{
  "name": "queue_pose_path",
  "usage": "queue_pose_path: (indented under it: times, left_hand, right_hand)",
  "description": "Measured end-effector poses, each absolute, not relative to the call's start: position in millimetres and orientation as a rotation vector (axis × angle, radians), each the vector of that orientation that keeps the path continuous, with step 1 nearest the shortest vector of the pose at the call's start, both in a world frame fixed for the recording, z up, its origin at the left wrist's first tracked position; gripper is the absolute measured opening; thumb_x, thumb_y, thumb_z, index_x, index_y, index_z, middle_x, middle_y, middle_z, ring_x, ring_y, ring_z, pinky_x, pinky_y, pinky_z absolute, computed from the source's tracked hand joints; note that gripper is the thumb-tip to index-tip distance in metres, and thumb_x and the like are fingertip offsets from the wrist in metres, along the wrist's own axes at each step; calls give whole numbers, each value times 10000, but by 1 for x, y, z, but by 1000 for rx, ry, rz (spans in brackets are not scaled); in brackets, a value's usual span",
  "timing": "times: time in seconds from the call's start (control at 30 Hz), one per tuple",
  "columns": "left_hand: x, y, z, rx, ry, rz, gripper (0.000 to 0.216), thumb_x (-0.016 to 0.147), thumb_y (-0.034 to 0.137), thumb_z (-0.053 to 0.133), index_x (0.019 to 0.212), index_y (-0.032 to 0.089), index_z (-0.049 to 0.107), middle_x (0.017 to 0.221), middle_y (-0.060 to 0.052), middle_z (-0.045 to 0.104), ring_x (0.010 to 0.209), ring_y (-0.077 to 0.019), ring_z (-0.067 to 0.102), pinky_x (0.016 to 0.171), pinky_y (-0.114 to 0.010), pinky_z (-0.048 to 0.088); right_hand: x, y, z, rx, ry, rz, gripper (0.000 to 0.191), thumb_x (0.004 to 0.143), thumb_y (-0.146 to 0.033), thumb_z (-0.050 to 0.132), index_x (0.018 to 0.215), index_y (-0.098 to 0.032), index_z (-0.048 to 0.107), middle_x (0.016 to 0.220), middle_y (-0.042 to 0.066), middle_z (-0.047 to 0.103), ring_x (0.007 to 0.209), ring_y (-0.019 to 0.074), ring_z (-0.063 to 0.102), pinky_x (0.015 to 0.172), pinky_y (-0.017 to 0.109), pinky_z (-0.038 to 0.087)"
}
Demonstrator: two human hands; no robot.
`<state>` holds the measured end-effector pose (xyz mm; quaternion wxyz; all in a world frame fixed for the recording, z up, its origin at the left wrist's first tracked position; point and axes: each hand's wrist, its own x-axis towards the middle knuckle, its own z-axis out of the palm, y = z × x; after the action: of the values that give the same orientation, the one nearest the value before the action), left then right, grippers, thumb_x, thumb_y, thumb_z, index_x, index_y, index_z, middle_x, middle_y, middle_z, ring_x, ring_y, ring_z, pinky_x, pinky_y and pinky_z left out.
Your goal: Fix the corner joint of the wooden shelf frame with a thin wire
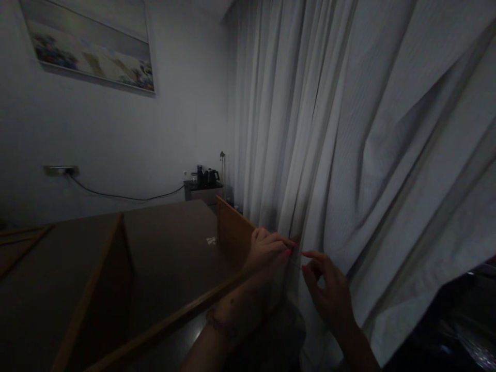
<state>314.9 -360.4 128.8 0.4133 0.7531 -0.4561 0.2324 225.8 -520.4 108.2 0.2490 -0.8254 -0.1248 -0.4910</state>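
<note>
In a dim room my left hand (pixel 268 251) rests on the corner of a wooden panel (pixel 232 232), its fingers curled and pinching toward the edge of a pale grey curtain (pixel 349 155). My right hand (pixel 329 292) is just right of it, thumb and forefinger drawn together at the same curtain fold. What lies between the fingertips is too small and dark to name; it may be a thin thread or the curtain hem.
A large brown wooden piece of furniture (pixel 166 248) with raised edges fills the lower left. A small stand with a kettle (pixel 211 177) sits against the far wall. A cable (pixel 124 196) runs from a wall socket (pixel 61 170). A picture (pixel 93 46) hangs above.
</note>
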Motion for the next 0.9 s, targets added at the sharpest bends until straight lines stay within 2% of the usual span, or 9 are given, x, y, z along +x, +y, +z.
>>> queue_pose_path:
  times: [0.2,0.33,0.5,0.63,0.77,0.9]
  left_hand:
    - [318,-362,127,1888,-1148,553,255,966,292,498,808,252,693,1048,39,758,964,-192,527,1000,-428,296]
    - [317,-361,127,1876,-1148,569,267,980,302,467,867,257,704,1039,25,760,952,-193,527,982,-424,311]
    - [315,-360,130,1902,-1143,581,286,977,299,466,787,241,671,1052,26,760,965,-193,534,993,-420,316]
    - [317,-362,129,1903,-1136,571,250,956,285,498,772,242,662,1038,31,764,954,-191,541,1003,-429,308]
    - [315,-361,129,1915,-1127,555,215,948,264,497,835,253,681,1050,28,757,980,-195,544,1036,-441,292]
    - [313,-360,130,1928,-1137,576,248,954,267,482,796,249,672,1070,26,752,996,-199,541,1064,-445,283]
  right_hand:
    - [224,-529,107,-2466,-524,-1617,242,994,-414,522,993,-192,619,620,-32,573,565,134,516,610,258,392]
    - [224,-529,115,-2515,-573,-1745,219,993,-379,529,940,-190,626,604,-20,591,576,156,512,614,289,356]
    - [224,-527,122,-2540,-622,-1812,209,981,-364,547,900,-192,635,577,-14,600,573,169,507,611,307,328]
    - [224,-527,119,-2526,-590,-1860,196,959,-356,584,919,-182,662,576,-10,611,569,168,506,615,308,330]
    - [223,-527,114,-2488,-562,-1889,150,930,-311,641,966,-172,684,571,-21,615,553,155,500,618,303,338]
    - [223,-526,113,-2468,-544,-1917,167,932,-329,633,954,-173,690,555,-26,605,540,148,489,599,301,327]
